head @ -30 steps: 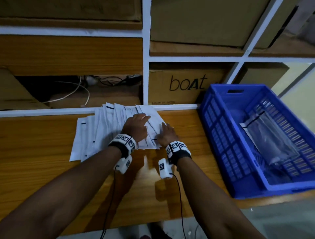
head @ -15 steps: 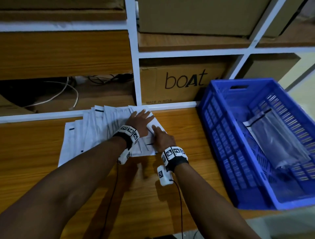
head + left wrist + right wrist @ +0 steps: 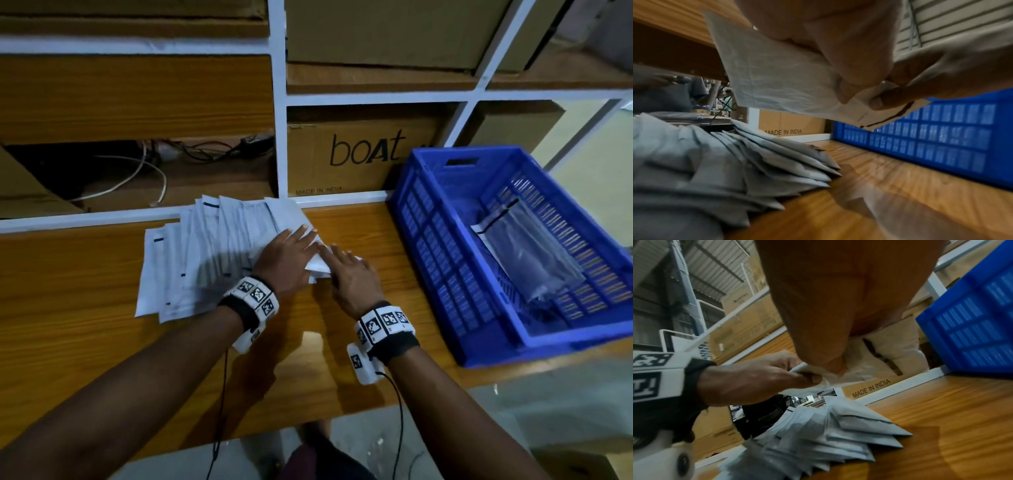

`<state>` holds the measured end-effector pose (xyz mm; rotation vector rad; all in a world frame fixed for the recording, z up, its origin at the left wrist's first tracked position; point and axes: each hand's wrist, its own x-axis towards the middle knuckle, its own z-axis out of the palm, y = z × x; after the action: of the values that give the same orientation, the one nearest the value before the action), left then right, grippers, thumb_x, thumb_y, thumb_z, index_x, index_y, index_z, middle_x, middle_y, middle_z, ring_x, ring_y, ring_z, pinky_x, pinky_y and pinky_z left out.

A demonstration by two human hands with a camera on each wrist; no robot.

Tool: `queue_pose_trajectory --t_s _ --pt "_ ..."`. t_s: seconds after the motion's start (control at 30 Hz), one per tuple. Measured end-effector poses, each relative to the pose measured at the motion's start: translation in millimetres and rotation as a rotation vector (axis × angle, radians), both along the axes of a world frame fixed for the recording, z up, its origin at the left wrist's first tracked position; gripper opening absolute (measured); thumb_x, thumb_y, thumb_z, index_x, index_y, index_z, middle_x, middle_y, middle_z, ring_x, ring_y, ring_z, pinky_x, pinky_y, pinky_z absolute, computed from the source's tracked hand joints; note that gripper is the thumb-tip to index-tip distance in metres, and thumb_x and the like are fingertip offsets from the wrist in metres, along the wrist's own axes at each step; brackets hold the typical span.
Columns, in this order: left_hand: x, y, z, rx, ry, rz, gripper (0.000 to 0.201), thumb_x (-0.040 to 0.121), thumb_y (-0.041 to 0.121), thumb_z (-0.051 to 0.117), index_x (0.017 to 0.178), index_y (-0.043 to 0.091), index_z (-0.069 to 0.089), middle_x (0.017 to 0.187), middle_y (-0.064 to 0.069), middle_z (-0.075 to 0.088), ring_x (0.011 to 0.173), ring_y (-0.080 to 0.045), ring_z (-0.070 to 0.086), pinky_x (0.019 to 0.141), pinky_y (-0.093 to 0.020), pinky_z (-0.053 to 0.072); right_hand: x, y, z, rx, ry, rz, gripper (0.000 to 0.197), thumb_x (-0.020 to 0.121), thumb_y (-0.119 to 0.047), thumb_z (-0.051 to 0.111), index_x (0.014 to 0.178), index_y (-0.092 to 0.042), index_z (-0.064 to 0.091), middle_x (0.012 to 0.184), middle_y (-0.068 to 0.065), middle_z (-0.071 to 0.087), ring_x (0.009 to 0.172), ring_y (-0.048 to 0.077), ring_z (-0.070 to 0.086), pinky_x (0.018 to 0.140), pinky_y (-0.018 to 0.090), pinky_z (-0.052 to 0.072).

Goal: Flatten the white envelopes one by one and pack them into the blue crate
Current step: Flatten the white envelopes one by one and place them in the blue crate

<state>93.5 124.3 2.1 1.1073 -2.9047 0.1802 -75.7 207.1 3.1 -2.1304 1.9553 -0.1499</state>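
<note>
A fanned pile of white envelopes (image 3: 205, 260) lies on the wooden table (image 3: 85, 335), left of the blue crate (image 3: 442, 260). My left hand (image 3: 291, 253) and right hand (image 3: 346, 267) meet at the pile's right end and together hold one white envelope (image 3: 318, 265). The left wrist view shows this envelope (image 3: 777, 78) raised off the pile (image 3: 735, 162), my left fingers pinching its edge. In the right wrist view, both hands pinch the envelope (image 3: 857, 369) above the pile (image 3: 828, 434). A flat, shiny grey envelope (image 3: 524, 246) lies inside the crate.
A white-framed shelf runs along the back of the table, with a cardboard box marked "boAt" (image 3: 363, 154) behind the pile and loose cables (image 3: 144, 171) in the bay to its left. The crate stands at the table's right end.
Both hands were flat on the right end of the pile. Now they pinch the top envelope and have lifted it slightly off the pile, toward the right.
</note>
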Motion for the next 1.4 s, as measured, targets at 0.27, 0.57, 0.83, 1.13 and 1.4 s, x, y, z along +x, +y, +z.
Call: queue_pose_trajectory --t_s 0.27,0.57,0.83,1.13,1.4 --pt "41.5 123.4 -44.4 0.117 0.068 0.188 0.08 0.093 0.022 0.057 0.163 0.02 0.018 0.17 -0.002 0.02 0.157 -0.024 0.016 0.126 -0.048 0.013 37.7 103.3 -20.8 -0.036 0.032 0.038 0.078 0.082 -0.033 0.009 0.16 -0.031 0.015 0.166 0.003 0.018 0.153 0.033 0.013 0.121 0.052 0.018" --pt "57.1 183.9 -109.2 0.315 0.039 0.26 0.083 0.099 0.022 0.054 0.164 0.028 0.003 0.172 0.0 0.001 0.158 -0.03 0.0 0.127 -0.051 0.004 45.4 161.4 -104.0 0.122 0.036 -0.025 0.068 0.098 -0.024 0.052 0.159 -0.029 0.022 0.165 0.002 0.019 0.153 0.033 0.011 0.12 0.056 0.021" --pt "54.7 189.8 -133.7 0.43 0.097 0.32 0.079 0.091 0.049 0.037 0.164 0.032 0.011 0.172 0.002 0.006 0.158 -0.028 0.0 0.126 -0.051 0.004 36.4 153.0 -106.8 0.173 -0.017 -0.05 0.066 0.098 -0.063 0.011 0.159 -0.04 -0.001 0.164 -0.01 -0.016 0.151 0.02 -0.021 0.123 0.048 -0.01" --pt "46.6 181.0 -144.4 0.389 0.173 0.342 0.062 0.103 0.05 0.009 0.163 0.033 0.007 0.169 0.007 -0.006 0.158 -0.021 -0.003 0.127 -0.048 -0.001 38.6 144.5 -121.7 0.201 -0.061 -0.111 0.055 0.104 -0.054 0.006 0.157 -0.044 -0.006 0.165 -0.011 -0.019 0.152 0.021 -0.022 0.122 0.047 -0.014" --pt "41.1 184.2 -153.3 0.386 0.156 0.376 0.061 0.104 0.046 0.014 0.163 0.033 0.008 0.171 0.004 -0.003 0.158 -0.019 -0.009 0.127 -0.051 -0.002 43.8 146.9 -130.3 0.136 -0.017 -0.139 0.056 0.105 -0.051 0.01 0.158 -0.042 -0.001 0.166 -0.008 -0.017 0.153 0.022 -0.018 0.123 0.051 -0.008"
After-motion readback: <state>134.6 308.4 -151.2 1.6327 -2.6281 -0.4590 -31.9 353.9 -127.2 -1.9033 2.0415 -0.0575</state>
